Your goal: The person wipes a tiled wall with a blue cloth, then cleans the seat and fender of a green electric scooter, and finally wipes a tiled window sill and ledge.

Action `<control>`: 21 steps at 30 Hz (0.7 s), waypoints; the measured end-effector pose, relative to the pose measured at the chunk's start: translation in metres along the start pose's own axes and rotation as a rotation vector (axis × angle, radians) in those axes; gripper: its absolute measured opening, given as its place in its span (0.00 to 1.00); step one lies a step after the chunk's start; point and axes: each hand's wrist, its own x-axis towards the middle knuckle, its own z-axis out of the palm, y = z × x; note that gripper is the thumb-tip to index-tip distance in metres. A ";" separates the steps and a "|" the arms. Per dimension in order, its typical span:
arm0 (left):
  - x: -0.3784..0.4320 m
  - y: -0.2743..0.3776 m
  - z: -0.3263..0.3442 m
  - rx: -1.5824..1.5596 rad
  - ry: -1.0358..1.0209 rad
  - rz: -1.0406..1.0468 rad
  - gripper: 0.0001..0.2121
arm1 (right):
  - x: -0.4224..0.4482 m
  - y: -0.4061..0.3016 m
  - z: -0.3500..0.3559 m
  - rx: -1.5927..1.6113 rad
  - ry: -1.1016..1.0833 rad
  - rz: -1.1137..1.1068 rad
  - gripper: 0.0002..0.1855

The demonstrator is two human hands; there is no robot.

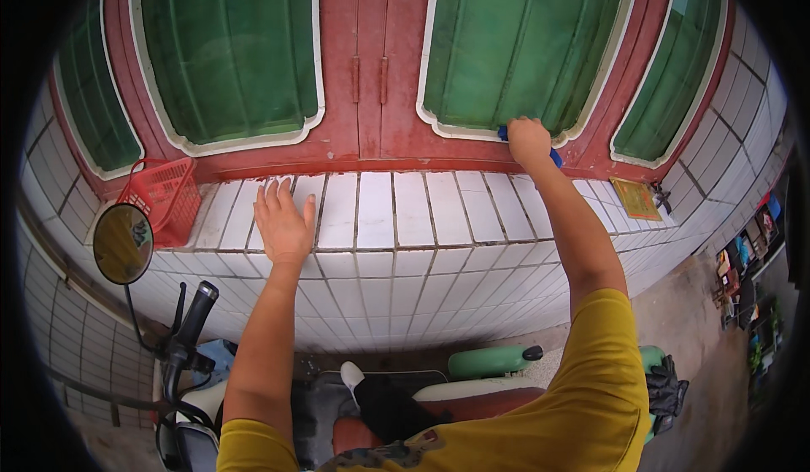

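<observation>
My left hand (pixel 281 222) lies palm down on the white tiled sill (pixel 414 209), fingers spread and holding nothing. At the lower edge of the right-hand green window pane (pixel 506 48), my right hand (pixel 530 143) is closed around a blue object (pixel 556 157). Only its two ends show past my hand, so I cannot tell exactly what it is. It is against the pane's white border (pixel 468 132), just above the red window frame (pixel 405 140).
A red plastic basket (pixel 180 209) stands at the sill's left end. A gold packet (pixel 635 198) lies at the right. Below are a scooter's handlebar grip (pixel 197 310), round mirror (pixel 123 243) and brownish-red seat (pixel 487 402). Black gloves (pixel 666 390) rest on something green at right.
</observation>
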 end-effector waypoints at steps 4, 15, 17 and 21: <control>0.000 0.000 -0.003 -0.013 -0.037 -0.026 0.22 | 0.011 -0.049 -0.019 0.068 -0.088 -0.006 0.08; -0.001 -0.002 -0.006 -0.023 -0.035 -0.043 0.22 | 0.038 -0.088 -0.029 1.254 -0.180 0.237 0.13; 0.000 0.000 -0.005 -0.031 -0.035 -0.039 0.22 | 0.051 -0.068 -0.021 1.587 -0.050 0.210 0.15; 0.000 -0.002 -0.006 -0.016 -0.039 -0.045 0.22 | 0.055 -0.079 -0.051 1.113 0.138 0.123 0.15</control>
